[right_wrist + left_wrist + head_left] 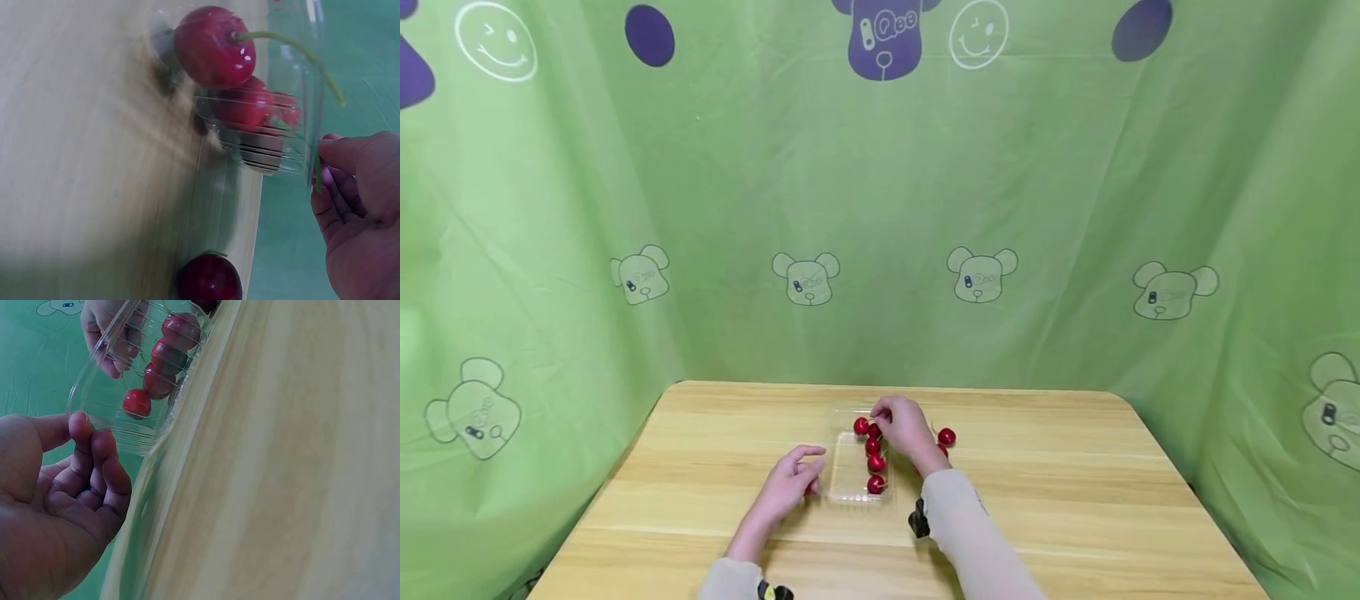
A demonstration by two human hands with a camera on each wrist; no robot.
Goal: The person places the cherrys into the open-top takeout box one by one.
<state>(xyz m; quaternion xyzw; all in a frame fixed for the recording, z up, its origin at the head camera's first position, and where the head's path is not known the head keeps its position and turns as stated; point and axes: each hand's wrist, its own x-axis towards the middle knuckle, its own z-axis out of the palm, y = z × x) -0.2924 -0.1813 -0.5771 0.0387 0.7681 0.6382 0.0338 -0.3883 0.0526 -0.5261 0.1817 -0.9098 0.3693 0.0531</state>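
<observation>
A clear plastic box [848,497] stands on the wooden table. Several red cherries [876,463] with stems form a line along its right side. Over the far end of the box, my right hand [908,427] pinches a green stem [319,178] between thumb and fingers; a cherry [874,432] lies right under the fingertips. My left hand [786,482] is beside the box's near left side, fingers loosely bent. In the left wrist view its fingertips [82,428] overlap the rim, with thumb and index tips close together.
To the right of the box, partly behind the right wrist, loose cherries [947,437] lie on the table [1060,492]. A green printed curtain [880,183] hangs behind the table and on both sides.
</observation>
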